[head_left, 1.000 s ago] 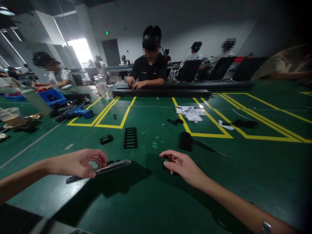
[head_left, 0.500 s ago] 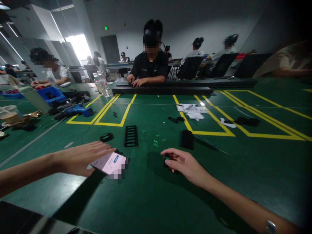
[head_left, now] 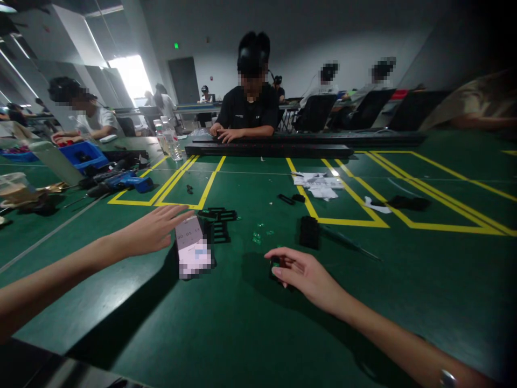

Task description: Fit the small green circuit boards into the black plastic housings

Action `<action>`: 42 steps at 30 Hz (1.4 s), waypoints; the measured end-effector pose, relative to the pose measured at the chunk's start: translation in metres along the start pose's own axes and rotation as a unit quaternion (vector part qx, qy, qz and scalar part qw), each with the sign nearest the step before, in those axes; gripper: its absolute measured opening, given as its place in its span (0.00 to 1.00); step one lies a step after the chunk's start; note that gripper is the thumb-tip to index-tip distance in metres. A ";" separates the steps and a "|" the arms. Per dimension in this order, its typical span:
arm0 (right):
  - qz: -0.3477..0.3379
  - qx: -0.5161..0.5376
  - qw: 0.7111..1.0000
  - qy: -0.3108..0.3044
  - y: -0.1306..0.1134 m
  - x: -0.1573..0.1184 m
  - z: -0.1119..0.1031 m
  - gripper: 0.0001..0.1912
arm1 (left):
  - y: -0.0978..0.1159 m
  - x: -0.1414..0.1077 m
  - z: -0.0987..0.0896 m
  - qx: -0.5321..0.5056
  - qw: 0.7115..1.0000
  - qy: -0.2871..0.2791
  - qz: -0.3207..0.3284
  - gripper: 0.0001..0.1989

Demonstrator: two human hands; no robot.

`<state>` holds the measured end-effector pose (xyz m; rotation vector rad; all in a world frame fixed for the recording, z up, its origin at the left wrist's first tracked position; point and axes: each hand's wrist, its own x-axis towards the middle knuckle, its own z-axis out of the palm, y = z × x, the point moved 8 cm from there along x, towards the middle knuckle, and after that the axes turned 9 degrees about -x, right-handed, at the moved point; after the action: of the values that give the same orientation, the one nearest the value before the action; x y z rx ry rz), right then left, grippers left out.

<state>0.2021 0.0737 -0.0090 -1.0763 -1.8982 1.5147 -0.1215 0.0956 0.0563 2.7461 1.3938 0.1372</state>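
My left hand [head_left: 155,229] has its fingers stretched out against the upper left edge of a phone [head_left: 189,247] with a lit screen. Just beyond the phone is a black slotted frame [head_left: 220,233], partly covered by it. Another black part [head_left: 226,214] with bits of green lies at the frame's far end. My right hand [head_left: 297,269] pinches a small black part with a green face [head_left: 275,262] between thumb and fingers. Several small green pieces [head_left: 257,237] lie between the hands. A black block [head_left: 309,233] rests beyond my right hand.
A screwdriver [head_left: 365,250] lies right of the block. White paper scraps [head_left: 321,183] are farther back. At left are a blue power drill [head_left: 135,182], a blue bin [head_left: 85,156] and a cup [head_left: 18,188]. Long black bars [head_left: 269,150] lie before a co-worker [head_left: 248,110].
My left hand has moved up, and the phone has shifted right and turned more upright. The small black part near it has moved right beside the frame. My right hand stays nearly still.
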 end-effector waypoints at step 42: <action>0.009 0.001 1.000 0.003 0.001 0.000 0.003 0.18 | -0.033 -0.037 0.029 -0.143 0.976 0.151 -0.072 0.22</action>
<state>0.2001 0.0723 -0.0103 -1.0977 -1.8865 1.5207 -0.1665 0.0848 0.0224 2.4522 1.4955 0.7128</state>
